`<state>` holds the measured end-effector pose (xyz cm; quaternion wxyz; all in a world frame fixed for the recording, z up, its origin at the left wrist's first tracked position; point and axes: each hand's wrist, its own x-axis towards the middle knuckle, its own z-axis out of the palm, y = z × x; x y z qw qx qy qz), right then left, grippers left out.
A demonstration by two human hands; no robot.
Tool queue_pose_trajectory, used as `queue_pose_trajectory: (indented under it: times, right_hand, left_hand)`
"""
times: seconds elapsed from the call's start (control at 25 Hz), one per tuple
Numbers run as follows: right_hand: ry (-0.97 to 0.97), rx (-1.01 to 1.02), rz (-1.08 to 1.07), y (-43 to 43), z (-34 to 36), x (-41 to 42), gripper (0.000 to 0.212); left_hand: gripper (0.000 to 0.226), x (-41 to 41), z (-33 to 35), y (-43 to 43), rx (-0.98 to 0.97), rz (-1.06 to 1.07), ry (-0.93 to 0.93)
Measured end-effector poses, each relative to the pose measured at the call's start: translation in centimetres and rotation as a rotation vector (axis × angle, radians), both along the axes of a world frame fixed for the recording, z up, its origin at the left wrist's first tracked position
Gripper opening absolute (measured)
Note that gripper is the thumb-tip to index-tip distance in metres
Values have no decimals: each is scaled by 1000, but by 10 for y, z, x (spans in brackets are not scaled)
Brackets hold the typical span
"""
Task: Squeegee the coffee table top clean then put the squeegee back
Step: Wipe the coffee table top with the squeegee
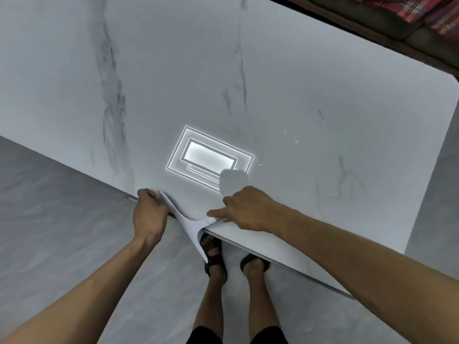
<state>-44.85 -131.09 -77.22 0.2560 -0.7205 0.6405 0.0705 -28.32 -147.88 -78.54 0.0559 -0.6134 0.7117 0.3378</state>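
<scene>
My left hand grips one end of the squeegee and my right hand pinches the other. It lies between them on the edge of the surface, handle hanging down. I should press both ends evenly, to leave no streak.

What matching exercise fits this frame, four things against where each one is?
Things:
1. left hand
2. squeegee
3. ceiling-light reflection
4. plaid cloth

Places:
A. beyond the far edge of the coffee table, top right
B. on the tabletop, mid-frame
C. gripping the squeegee's left end
D. at the table's near edge, handle hanging below it

Pairs: 1-C, 2-D, 3-B, 4-A
</scene>
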Motion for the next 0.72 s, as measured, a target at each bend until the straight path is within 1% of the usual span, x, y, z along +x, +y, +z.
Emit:
queue_pose_trajectory:
  times: [0.12,0.2,0.28,0.36,0.48,0.6,0.72]
  right_hand:
    - [44,45,-4,-13,3,-18,54]
    - [41,58,-61,-10,4,-33,49]
    - [9,65,-154,-3,6,-50,42]
    - [-5,53,-264,7,10,-72,38]
    - [15,43,-391,34,13,-106,39]
    - [22,85,-556,77,15,-137,40]
    - [51,112,-694,134,21,-158,40]
  left_hand:
    - [12,-4,-1,-2,49,27,-6]
    - [18,-12,-1,2,87,-32,-11]
    - [26,-22,-3,7,107,-123,-18]
    - [29,-36,-5,13,133,-200,-26]
    - [28,-61,-7,24,199,-316,-13]
    - [25,-85,-7,39,209,-435,22]
    - [17,-108,-8,58,226,-478,57]
